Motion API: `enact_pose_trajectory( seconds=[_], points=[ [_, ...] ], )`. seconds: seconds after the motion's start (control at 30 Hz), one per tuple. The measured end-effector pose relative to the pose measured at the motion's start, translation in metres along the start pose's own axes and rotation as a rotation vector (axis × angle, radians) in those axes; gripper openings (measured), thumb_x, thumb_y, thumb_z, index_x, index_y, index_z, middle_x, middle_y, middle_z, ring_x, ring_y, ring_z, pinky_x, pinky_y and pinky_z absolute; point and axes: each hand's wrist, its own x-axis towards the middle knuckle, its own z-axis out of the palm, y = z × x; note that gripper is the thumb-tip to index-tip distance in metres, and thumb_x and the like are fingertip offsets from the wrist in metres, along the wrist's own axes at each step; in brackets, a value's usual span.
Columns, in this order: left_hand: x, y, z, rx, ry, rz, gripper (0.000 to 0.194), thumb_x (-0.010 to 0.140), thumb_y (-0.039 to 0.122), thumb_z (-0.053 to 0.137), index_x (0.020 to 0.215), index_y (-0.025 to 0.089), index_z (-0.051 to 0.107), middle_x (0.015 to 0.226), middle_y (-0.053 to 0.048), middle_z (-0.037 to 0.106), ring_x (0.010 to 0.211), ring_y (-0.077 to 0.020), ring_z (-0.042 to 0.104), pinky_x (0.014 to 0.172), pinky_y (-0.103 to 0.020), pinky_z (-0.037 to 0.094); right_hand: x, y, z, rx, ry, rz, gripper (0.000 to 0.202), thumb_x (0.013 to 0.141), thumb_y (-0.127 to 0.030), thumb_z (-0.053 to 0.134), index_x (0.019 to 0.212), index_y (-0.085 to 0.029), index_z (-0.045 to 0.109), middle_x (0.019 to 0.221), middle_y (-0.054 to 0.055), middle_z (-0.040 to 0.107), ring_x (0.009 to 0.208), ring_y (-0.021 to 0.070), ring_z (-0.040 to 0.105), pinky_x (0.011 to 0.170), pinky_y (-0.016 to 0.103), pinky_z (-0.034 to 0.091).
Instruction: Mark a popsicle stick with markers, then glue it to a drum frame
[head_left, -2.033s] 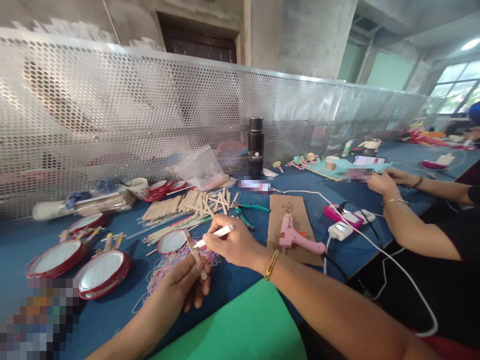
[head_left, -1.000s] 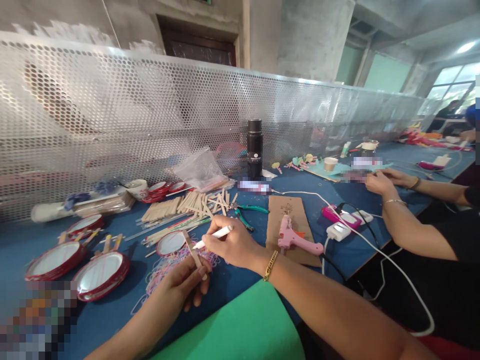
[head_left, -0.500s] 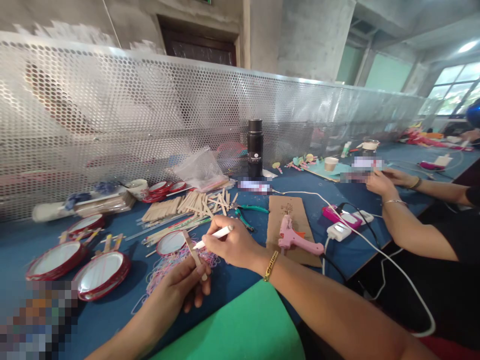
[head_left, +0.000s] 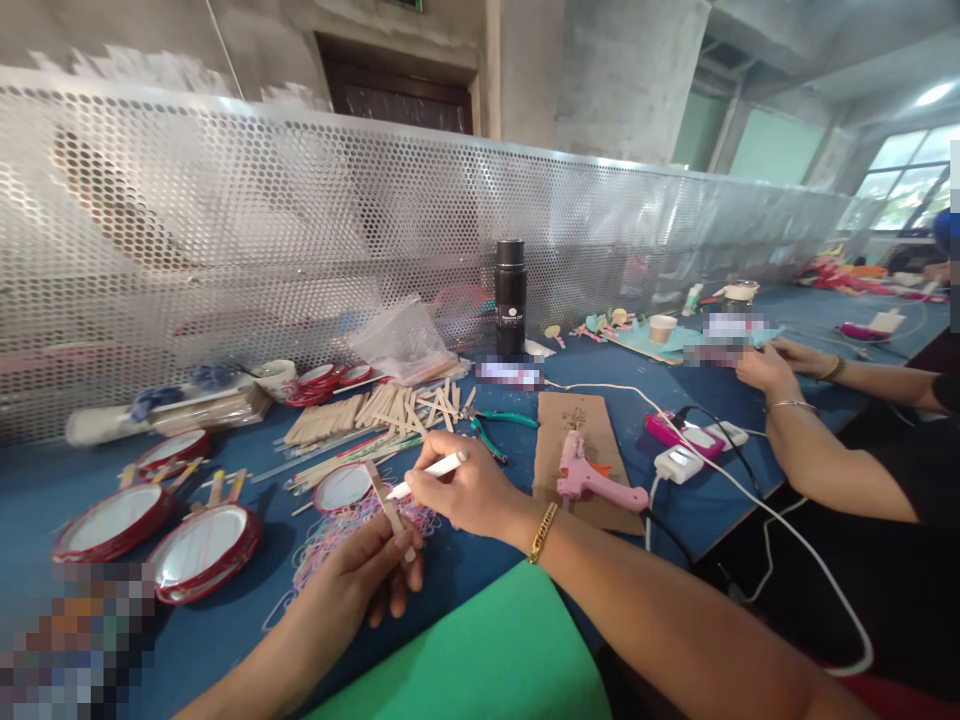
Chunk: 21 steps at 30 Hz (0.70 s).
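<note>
Between thumb and fingers, my left hand [head_left: 379, 570] pinches a wooden craft stick [head_left: 390, 515] that slants up and to the left. My right hand [head_left: 472, 490] grips a white marker pen [head_left: 435, 474], its tip at the stick's edge; whether it touches I cannot tell. Behind the held stick is a red-rimmed round disc [head_left: 343, 487]; the stick's upper end overlaps its edge. A tangle of pastel rubber bands [head_left: 322, 548] spreads under and beside my left hand. Green sheet material [head_left: 480, 650] lies in front of me, under my right forearm.
Craft sticks [head_left: 337, 415] are piled behind my hands, beside teal pliers [head_left: 495, 425]. A pink glue gun [head_left: 592, 478] rests on cardboard [head_left: 615, 455]. Red-rimmed discs [head_left: 206, 550] stack at left. A black bottle [head_left: 511, 300] stands behind. A co-worker's hands [head_left: 772, 370] and power cables [head_left: 810, 560] are at right.
My hands, the stick and the marker hold almost the same position. The co-worker's hands have shifted slightly.
</note>
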Motion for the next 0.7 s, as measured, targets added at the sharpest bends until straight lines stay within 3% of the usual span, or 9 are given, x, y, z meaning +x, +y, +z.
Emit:
enact_pose_trajectory(
  seconds=[0.2, 0.47, 0.7],
  points=[
    [0.0020, -0.0011, -0.0006, 0.003, 0.009, -0.001, 0.052, 0.072, 0.070, 0.070, 0.083, 0.019, 0.062, 0.059, 0.001, 0.065, 0.039, -0.0093, 0.051, 0.035, -0.018, 0.029, 0.0007, -0.0035, -0.0004, -0.025, 0.003, 0.049, 0.014, 0.079, -0.023, 0.065, 0.069, -0.020, 0.056, 0.060, -0.006, 0.055, 0.054, 0.0094, 0.051, 0.053, 0.020, 0.038],
    [0.0021, 0.0034, 0.0004, 0.035, 0.041, -0.005, 0.054, 0.072, 0.072, 0.067, 0.080, 0.019, 0.063, 0.056, 0.001, 0.063, 0.039, -0.0093, 0.049, 0.035, -0.018, 0.029, 0.0017, -0.0054, -0.0033, -0.022, -0.038, 0.095, 0.007, 0.082, -0.024, 0.063, 0.077, -0.021, 0.060, 0.068, -0.004, 0.065, 0.051, 0.0090, 0.054, 0.049, 0.019, 0.041],
    [-0.0020, 0.0082, 0.0036, 0.046, 0.033, -0.027, 0.051, 0.073, 0.070, 0.067, 0.076, 0.020, 0.059, 0.053, 0.003, 0.061, 0.037, -0.0088, 0.047, 0.035, -0.018, 0.028, 0.0023, 0.0004, -0.0027, -0.014, -0.026, 0.081, 0.015, 0.083, -0.026, 0.062, 0.070, -0.020, 0.055, 0.061, -0.005, 0.061, 0.048, 0.0085, 0.050, 0.049, 0.021, 0.037]
  ],
)
